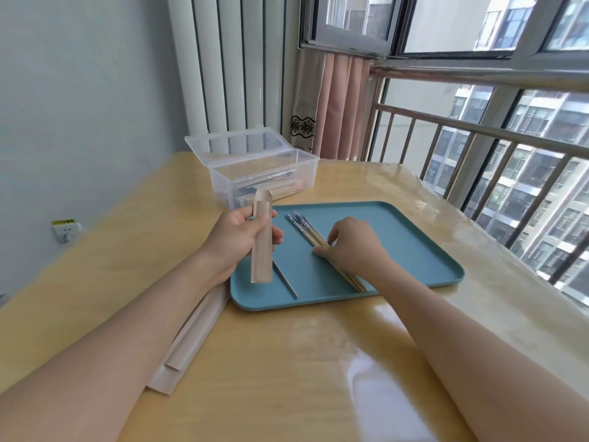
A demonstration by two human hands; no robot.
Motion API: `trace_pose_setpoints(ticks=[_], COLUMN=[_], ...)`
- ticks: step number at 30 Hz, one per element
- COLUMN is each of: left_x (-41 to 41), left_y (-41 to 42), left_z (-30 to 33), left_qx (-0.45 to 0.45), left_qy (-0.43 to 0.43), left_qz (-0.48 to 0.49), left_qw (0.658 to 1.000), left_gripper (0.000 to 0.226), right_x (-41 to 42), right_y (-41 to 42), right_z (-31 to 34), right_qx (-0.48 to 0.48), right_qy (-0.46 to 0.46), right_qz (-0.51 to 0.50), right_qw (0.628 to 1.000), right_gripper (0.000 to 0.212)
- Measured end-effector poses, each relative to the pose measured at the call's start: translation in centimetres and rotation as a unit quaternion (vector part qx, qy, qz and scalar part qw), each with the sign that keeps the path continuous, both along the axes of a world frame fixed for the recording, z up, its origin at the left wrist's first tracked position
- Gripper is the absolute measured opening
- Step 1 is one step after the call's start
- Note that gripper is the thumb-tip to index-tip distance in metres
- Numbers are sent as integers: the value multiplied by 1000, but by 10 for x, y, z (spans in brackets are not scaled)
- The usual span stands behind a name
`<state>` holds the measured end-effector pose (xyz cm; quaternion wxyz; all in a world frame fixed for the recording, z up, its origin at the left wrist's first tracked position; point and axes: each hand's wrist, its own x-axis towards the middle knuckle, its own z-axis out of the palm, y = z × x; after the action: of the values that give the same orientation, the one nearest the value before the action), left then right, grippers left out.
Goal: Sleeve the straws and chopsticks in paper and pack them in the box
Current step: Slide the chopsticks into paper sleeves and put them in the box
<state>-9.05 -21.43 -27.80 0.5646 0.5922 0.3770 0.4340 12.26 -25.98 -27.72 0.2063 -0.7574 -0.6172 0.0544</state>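
Left hand [237, 240]: gripping an empty paper sleeve [262, 240], upright above tray's left edge
Right hand [349, 247]: fingers curled down onto chopsticks [314, 237] lying on blue tray [414, 250]
Done: several sleeved pieces already inside clear box [255, 180], lid open
Left: these chopsticks, metal straw [285, 279], spare sleeves [191, 339] under left forearm
Room: bare table near, box just behind tray

Tray [414, 250] right half free; box [264, 177] open-topped behind.
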Motion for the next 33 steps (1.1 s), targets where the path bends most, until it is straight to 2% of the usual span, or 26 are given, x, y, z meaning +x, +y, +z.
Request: trace_pose_setpoints(ticks=[5,9,13,16,19,23,26,30,33], left_x=[-2,-4,-6,-5,-5,-2,0,0,0], left_y=[4,9,9,9,9,8,7,8,5], left_z=[-2,0,1,1,1,1,0,0,3], left_qx=[13,-24,-32,-23,-17,-3,13,17,-5], left_qy=[-1,-28,1,20,34,52,73,86,50], left_qz=[35,45,37,33,32,34,35,33,22], left_qw=[999,998,999,999,999,998,997,996,998], left_gripper=[16,19,21,21,20,16,13,13,15], right_x=[-9,-3,0,4,13,14,12,16,16], right_y=[10,12,11,8,5,0,1,3,2], right_z=[0,1,3,6,9,8,6,7,7], right_qx=[-47,-69,-67,-57,-24,-17,-8,-30,-12], right_qy=[81,102,146,178,202,140,95,105,114], right_qz=[-13,-22,-13,-26,-37,5,-3,-8,-13], right_qw=[996,992,987,982,978,990,995,994,993], right_gripper=[53,57,51,54,40,38,41,46,42])
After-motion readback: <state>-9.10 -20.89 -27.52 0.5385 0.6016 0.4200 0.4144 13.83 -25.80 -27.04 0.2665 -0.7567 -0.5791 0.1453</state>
